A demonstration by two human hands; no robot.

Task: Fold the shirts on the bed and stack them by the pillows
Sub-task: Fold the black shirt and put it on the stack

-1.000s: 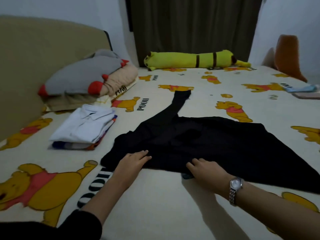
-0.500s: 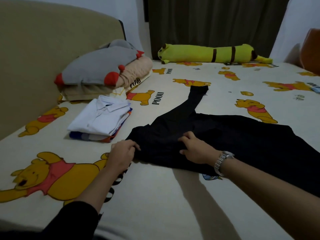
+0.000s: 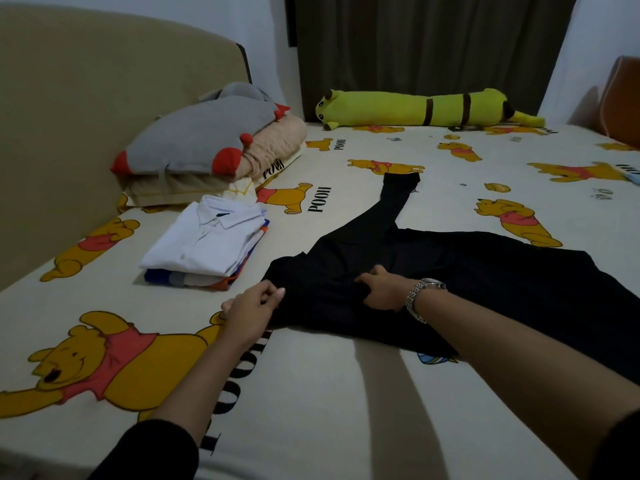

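A black long-sleeved shirt lies spread on the bed, one sleeve stretched toward the far side. My left hand pinches the shirt's left edge with curled fingers. My right hand, a metal watch on its wrist, grips a bunch of the black cloth near the shirt's middle. To the left sits a stack of folded shirts with a white collared one on top, close to the pillows.
A beige headboard runs along the left. A long yellow-green plush toy lies by the dark curtain at the far edge. An orange cushion stands at the far right.
Both hands went from lying flat on the shirt's near edge to grasping it: the left curled onto the left edge, the right moved up onto the shirt and gripped cloth. The view shifted left.
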